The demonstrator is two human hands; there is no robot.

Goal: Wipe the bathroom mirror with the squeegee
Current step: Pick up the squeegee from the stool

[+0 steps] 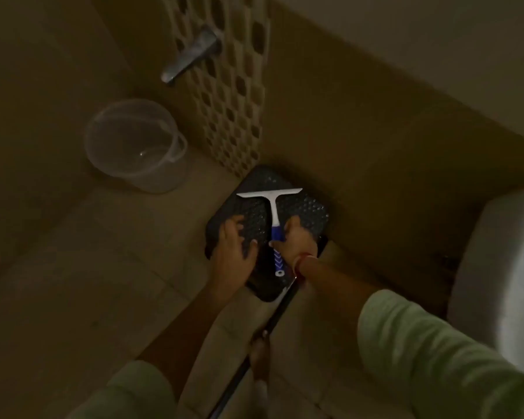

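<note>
A squeegee [273, 207] with a white blade and a blue-and-white handle lies on a black perforated stool top [309, 213] in the corner of a dim bathroom. My right hand [297, 240] is curled around the blue part of the handle, with the blade pointing away from me. My left hand [235, 246] rests flat on the stool top just left of the handle, fingers spread. No mirror is in view.
A clear plastic bucket [133, 146] stands on the floor at the left, under a metal tap [191, 55] on the patterned tile wall. A white fixture [496, 267] fills the right side. A thin dark pole [254, 343] runs from the stool towards me.
</note>
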